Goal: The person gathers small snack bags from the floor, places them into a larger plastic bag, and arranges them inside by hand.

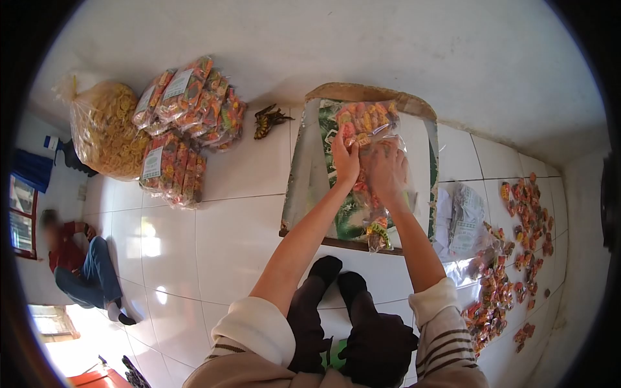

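A clear plastic bag [367, 118] filled with small orange-and-red snack packets lies on a low table [419, 155]. My left hand [346, 160] grips the bag's left side, its fingers pointing away from me. On the bag's right side is my right hand [386, 169], its fingers smeared by motion and partly behind clear plastic; whether it holds a packet cannot be seen. One packet [378, 236] shows at the near end of the bag, by the table's front edge. Green printed material [349, 216] shows on the tabletop beneath the bag.
Loose packets [495, 297] are spread over the floor at right, beside a stack of plastic bags [467, 220]. Filled bags [187, 97] are piled at far left against a large sack of yellowish snacks [107, 132]. A person [81, 262] sits on the floor at left.
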{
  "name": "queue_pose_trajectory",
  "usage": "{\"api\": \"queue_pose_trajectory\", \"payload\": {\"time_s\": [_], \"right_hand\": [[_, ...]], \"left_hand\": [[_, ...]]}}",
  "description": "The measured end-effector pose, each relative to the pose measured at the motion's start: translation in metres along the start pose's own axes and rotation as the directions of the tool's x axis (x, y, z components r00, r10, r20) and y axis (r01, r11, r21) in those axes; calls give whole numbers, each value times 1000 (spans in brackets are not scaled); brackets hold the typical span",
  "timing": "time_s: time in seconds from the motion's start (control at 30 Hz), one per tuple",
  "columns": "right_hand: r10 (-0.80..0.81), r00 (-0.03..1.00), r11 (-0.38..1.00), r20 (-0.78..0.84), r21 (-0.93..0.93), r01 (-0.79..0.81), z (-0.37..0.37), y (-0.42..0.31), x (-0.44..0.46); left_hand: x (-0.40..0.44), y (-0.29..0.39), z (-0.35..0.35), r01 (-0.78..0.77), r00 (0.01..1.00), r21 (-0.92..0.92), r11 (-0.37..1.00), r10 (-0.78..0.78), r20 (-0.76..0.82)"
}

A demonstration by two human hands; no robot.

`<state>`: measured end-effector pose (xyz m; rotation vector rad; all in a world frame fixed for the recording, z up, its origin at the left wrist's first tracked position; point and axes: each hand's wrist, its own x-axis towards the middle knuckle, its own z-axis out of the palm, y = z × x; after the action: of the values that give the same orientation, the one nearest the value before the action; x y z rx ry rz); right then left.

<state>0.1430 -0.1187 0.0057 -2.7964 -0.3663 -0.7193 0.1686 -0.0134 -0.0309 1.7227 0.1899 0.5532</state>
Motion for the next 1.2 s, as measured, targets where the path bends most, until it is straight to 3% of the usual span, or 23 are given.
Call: {"api": "queue_pose_trajectory", "payload": {"time_s": [0.07, 0.17, 0.3, 0.37, 0.6, 0.67, 0.8, 0.9, 0.97, 1.0, 1.07, 1.2], "right_hand": [[39, 990, 997, 132, 67, -48, 3, 4, 2], [21, 987, 991, 158, 131, -42, 1, 6, 7], [19, 990, 998, 139, 50, -26, 1, 1, 11], [29, 974, 1000, 225, 4, -31, -3, -1, 16], [-81, 983, 981, 166, -159, 108, 6, 8, 18], [-144, 988, 964, 61, -218, 154, 13, 11, 18], [-144, 982, 963, 122, -213, 168, 17, 9, 24], [-117, 983, 982, 140, -133, 136, 19, 4, 25], [127, 953, 959, 277, 211, -189, 26, 5, 27], [125, 952, 960, 278, 210, -188, 25, 6, 27], [-63, 981, 997, 182, -26, 68, 21, 7, 25], [-129, 990, 991, 59, -26, 130, 18, 7, 22]], "left_hand": [[0, 0, 0, 21, 1000, -22, 1000, -21, 7], [0, -3, 1, -12, 1000, -15, 1000, 12, -3], [0, -4, 1, -24, 1000, -7, 1000, 24, -2], [-1, 0, 1, -30, 1000, 35, 999, 30, -8], [-2, 3, 1, -62, 998, 70, 996, 63, -14], [-1, 2, 1, -42, 999, 63, 997, 43, -6], [-1, 1, 4, -47, 999, 82, 996, 49, -23], [-1, 3, 2, -69, 997, 102, 992, 73, -37], [-1, 12, -1, 69, 997, 51, 996, -71, 34], [-1, 8, -1, 71, 997, 50, 996, -72, 33], [-1, 2, 2, -39, 999, 82, 996, 39, 4], [-2, 2, 2, -4, 1000, 67, 998, 2, 20]]}}
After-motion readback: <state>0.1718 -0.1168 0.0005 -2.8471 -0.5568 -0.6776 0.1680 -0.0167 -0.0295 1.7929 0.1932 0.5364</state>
